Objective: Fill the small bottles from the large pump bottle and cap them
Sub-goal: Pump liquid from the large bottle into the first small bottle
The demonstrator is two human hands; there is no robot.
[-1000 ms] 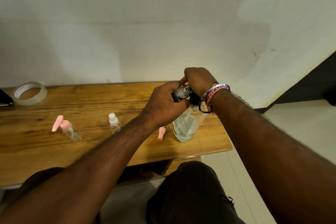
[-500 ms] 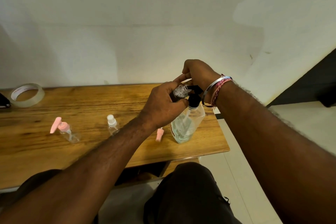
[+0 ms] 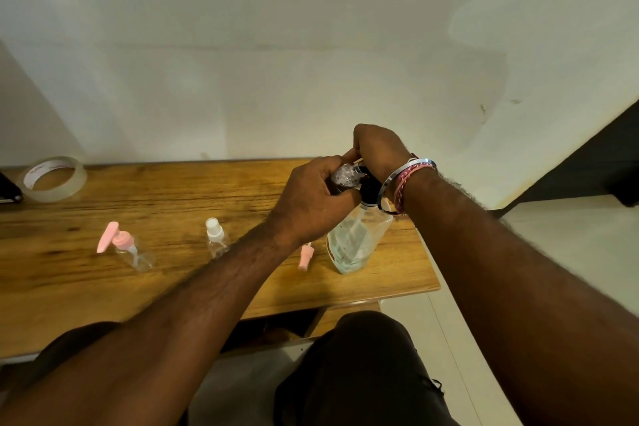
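My left hand [image 3: 313, 199] is curled around a small clear bottle [image 3: 344, 177], holding it up against the black pump head [image 3: 368, 185] of the large pump bottle [image 3: 356, 240]. The small bottle looks partly filled with something clear and bubbly. My right hand [image 3: 378, 152] sits on top of the pump, fingers bent down over it; a metal bangle [image 3: 397, 180] and a pink thread band [image 3: 411, 171] ring that wrist. How far the pump is pressed down I cannot tell, because my hand covers it.

The large pump bottle stands upright near the right end of the wooden table [image 3: 173, 197], close to the front edge, with clear liquid in its lower part. Just to its left, a loose pink cap [image 3: 305, 256] lies on the wood. Further left, around the middle of the table, a small bottle with a white spray cap [image 3: 215, 240] stands upright. Left of that again, a small bottle with a pink pump top [image 3: 126, 251] stands on the table, leaning away from me in this view. At the far left corner, by the wall, lies a roll of clear tape [image 3: 53, 178], and beside it a dark object [image 3: 8, 188] is cut off by the picture's left edge.
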